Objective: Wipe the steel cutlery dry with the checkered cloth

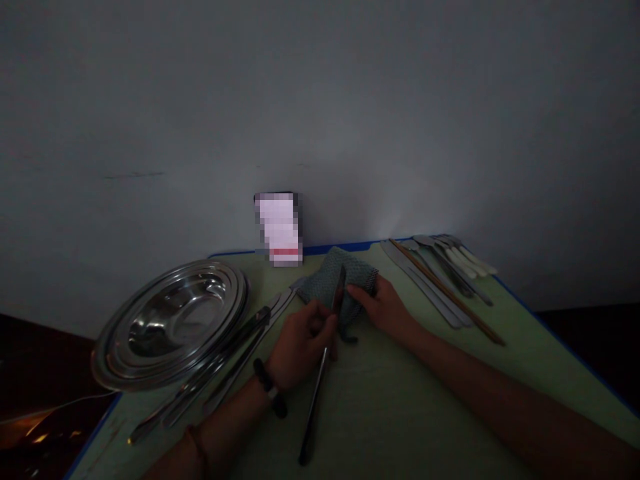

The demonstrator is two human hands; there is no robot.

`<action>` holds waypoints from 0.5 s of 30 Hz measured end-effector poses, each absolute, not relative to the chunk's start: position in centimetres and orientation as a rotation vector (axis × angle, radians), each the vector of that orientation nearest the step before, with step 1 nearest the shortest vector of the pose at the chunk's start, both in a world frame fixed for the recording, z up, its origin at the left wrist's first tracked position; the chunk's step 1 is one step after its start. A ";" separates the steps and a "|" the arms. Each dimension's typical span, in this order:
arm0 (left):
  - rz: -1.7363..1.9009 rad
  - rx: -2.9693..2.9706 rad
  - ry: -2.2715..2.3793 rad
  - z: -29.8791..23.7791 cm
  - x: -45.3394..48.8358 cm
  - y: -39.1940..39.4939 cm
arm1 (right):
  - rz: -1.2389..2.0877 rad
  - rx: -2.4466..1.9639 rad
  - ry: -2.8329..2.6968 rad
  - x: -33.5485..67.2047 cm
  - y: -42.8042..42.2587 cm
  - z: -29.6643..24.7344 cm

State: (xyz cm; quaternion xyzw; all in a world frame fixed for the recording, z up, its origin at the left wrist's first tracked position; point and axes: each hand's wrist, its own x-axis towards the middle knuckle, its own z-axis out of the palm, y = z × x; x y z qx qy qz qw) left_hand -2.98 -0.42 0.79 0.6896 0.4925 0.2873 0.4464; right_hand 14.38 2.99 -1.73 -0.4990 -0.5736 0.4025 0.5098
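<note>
Long silver metal knife [320,378], grey-green mesh cloth [327,275]
Left hand [303,339] curls closed round the knife; right hand [386,308] pinches the cloth, fingers nearly together.

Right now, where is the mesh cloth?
In the head view, the mesh cloth is just right of centre, behind the knife, with the right hand gripping its right side.

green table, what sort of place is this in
Probably a room in a home, perhaps a dining or kitchen corner, though it is too dim to be sure. The table stands by a plain wall, with stacked metal dishes and laid-out cutlery on it.
</note>
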 end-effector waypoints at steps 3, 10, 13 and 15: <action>0.696 1.713 1.198 0.7 -3.0 -0.5 | 0.938 -1.191 -1.356 14.4 3.1 -1.6; 0.690 1.620 1.139 0.7 -3.1 -0.1 | 0.959 -1.220 -1.354 14.4 3.0 -1.2; 0.676 1.576 1.118 0.8 -3.2 0.0 | 0.989 -1.211 -1.312 14.4 2.9 -0.9; 0.673 1.556 1.126 0.9 -3.3 0.0 | 1.032 -1.187 -1.283 14.4 2.9 -0.8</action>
